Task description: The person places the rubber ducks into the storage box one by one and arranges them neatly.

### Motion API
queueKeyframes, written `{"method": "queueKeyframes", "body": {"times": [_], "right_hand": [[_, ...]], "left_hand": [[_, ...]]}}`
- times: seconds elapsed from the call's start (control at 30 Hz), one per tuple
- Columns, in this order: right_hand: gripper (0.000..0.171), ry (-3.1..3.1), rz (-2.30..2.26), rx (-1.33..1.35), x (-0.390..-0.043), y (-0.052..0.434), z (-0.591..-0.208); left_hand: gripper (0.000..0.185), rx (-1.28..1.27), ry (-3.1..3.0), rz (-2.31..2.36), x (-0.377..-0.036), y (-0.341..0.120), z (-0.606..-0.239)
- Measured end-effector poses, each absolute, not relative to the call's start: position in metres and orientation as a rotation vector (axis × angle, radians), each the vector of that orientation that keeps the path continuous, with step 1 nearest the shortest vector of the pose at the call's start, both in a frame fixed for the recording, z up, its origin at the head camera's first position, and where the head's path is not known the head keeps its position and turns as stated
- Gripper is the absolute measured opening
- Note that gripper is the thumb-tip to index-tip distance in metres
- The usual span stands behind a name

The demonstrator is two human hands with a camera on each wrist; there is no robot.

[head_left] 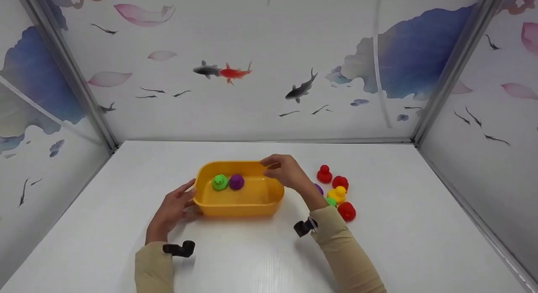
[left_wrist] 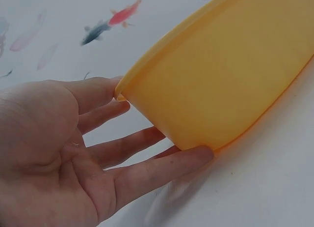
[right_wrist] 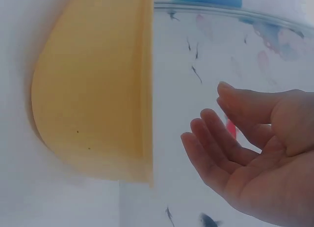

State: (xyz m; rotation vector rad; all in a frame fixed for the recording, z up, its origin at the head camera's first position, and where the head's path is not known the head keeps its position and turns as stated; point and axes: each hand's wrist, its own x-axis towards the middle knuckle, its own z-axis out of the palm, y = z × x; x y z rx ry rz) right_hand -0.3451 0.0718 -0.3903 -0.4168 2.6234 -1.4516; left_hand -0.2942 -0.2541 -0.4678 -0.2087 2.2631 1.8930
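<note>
Yellow tub [head_left: 239, 210]: one. Inside tub: one green duck [head_left: 220, 182], one purple toy [head_left: 236, 182]. Right of tub, visible: three red toys [head_left: 347, 212], one yellow duck [head_left: 336, 195], second green toy [head_left: 330, 201], second purple toy [head_left: 319, 188].

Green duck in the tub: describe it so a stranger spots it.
On the white table sits a yellow tub, the left hand touching its left end. Inside, toward that end, the green duck sits beside a purple toy. Of the two, it's the green one on the left.
</note>
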Motion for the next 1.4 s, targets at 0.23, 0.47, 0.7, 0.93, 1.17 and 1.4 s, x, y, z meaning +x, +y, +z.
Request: {"method": "queueKeyframes", "body": {"times": [0.23,0.47,0.7,0.93,1.17,1.4], "right_hand": [[0.027,2.700,-1.490,-0.399,-0.343,0.098,-0.386],[0.029,2.885,-1.610,-0.413,-0.351,0.135,-0.381],[0.032,2.922,-1.635,-0.219,-0.359,0.178,-0.392],[0.037,2.931,-1.545,0.033,-0.365,0.213,-0.408],[0.049,2.802,-1.527,0.169,-0.374,0.220,-0.418],[0.074,2.713,-1.406,0.115,-0.379,0.220,-0.430]], "left_hand": [[0.059,-0.219,2.228,1.924,-0.292,-0.254,-0.469],[0.060,-0.218,2.233,1.918,-0.295,-0.256,-0.466],[0.059,-0.253,2.240,1.911,-0.295,-0.255,-0.470],[0.060,-0.259,2.214,1.915,-0.292,-0.253,-0.473],[0.061,-0.246,2.244,1.909,-0.293,-0.254,-0.467],[0.062,-0.253,2.244,1.903,-0.297,-0.253,-0.470]]}}
